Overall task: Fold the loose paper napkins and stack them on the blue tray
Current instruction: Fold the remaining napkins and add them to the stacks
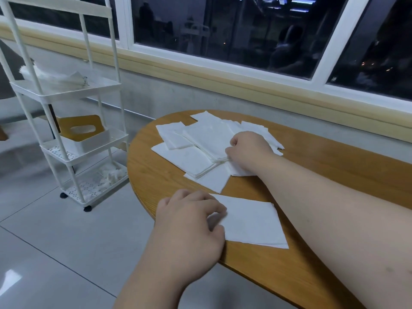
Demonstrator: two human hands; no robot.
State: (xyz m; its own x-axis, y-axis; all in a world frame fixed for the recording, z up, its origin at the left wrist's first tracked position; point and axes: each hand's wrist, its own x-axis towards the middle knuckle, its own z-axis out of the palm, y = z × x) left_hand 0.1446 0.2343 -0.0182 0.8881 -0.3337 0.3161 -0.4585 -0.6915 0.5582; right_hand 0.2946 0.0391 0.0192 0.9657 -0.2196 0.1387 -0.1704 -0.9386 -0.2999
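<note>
Now: two hands are busy with paper napkins on a round wooden worktop (312, 275).
Left hand (189, 217): it sits at the near edge of the worktop, with its fingers curled on the left side of a single napkin (249, 221). I think it holds that sheet so it cannot slide off the edge while the other arm is stretched out.
Single napkin: it lies flat and alone, close to the person and well apart from the others. It looks set out for folding. I cannot tell if it has had one fold.
Right hand (247, 150): it reaches far across, with its fingers bent and pinching the edge of a few sheets in the pile of napkins (200, 141).
Pile of napkins: white sheets lie over one another in a messy spread on the far side, near the window (223, 30). Pinching at the edge is likely the easy way to lift thin sheets off the rest.
Blue tray: I cannot see it anywhere, so I cannot tell where the folded stack will go.
White cart (66, 94): it stands on the floor to the left, with more white paper on its top shelf and a tissue box (84, 132) lower down.
How far along: lots of sheets are loose, so most of the job looks left to do.
Watch out: thin paper sticks together and tears, so a slow pull seems best.
</note>
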